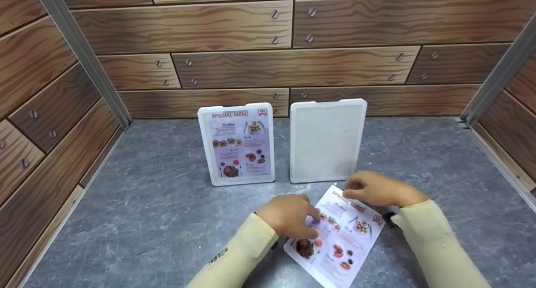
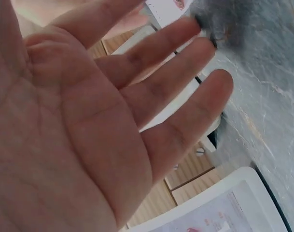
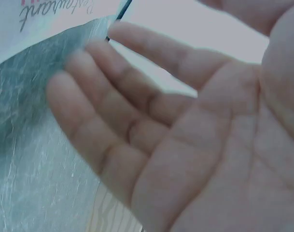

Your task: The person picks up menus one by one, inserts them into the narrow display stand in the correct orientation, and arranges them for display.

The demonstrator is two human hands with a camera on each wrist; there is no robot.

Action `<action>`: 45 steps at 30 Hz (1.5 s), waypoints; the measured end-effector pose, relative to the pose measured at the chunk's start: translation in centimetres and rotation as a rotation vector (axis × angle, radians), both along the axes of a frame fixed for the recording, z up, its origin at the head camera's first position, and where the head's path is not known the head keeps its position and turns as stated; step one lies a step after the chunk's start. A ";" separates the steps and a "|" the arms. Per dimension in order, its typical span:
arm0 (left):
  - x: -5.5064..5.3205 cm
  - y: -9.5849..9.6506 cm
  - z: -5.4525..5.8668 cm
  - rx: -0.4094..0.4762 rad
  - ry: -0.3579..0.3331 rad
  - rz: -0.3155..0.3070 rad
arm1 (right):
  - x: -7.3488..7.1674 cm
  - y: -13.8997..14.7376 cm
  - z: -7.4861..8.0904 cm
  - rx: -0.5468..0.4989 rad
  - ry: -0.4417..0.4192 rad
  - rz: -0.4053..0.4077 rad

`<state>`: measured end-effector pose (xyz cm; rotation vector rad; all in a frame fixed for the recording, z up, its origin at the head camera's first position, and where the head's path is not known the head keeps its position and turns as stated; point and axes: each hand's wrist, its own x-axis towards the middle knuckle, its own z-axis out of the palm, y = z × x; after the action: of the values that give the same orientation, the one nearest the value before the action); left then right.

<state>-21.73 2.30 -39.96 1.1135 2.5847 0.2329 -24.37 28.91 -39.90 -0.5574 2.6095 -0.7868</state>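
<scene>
Here's the loose menu sheet (image 1: pixel 343 233), slanted on the tabletop just in front of the white frame (image 1: pixel 324 141), its red "SPECIAL MENU" heading pointing that way! Left hand (image 1: pixel 289 217), front-left of the frame, relaxed fingers spread over the sheet. Right hand (image 1: pixel 379 189), by the frame's lower right corner, fingers loosely curved, gripping nothing. Left of the frame, a second frame (image 1: pixel 271 154) reads "SPECIAL MENU" too.

My sleeves (image 1: pixel 435 237) look like matt cloth, the menu sheet (image 1: pixel 347 233) smooth paper, the menu frames (image 1: pixel 326 141) smooth plastic, the table (image 1: pixel 146 221) veined stone, the wall (image 1: pixel 234 70) grained wood.
</scene>
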 end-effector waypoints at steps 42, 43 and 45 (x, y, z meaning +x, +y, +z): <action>-0.8 -0.5 -1.3 -0.006 0.093 0.306 | 0.3 -2.5 -1.2 -0.147 -0.218 -0.055; -0.8 -0.5 -1.3 -0.009 0.096 0.300 | 0.4 -2.5 -1.2 -0.144 -0.215 -0.054; -0.8 -0.4 -1.2 -0.009 0.094 0.291 | 0.5 -2.6 -1.1 -0.138 -0.199 -0.052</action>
<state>-22.55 1.89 -41.18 0.7575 2.8234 0.2392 -23.92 26.36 -41.04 -0.4261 2.4091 -0.9913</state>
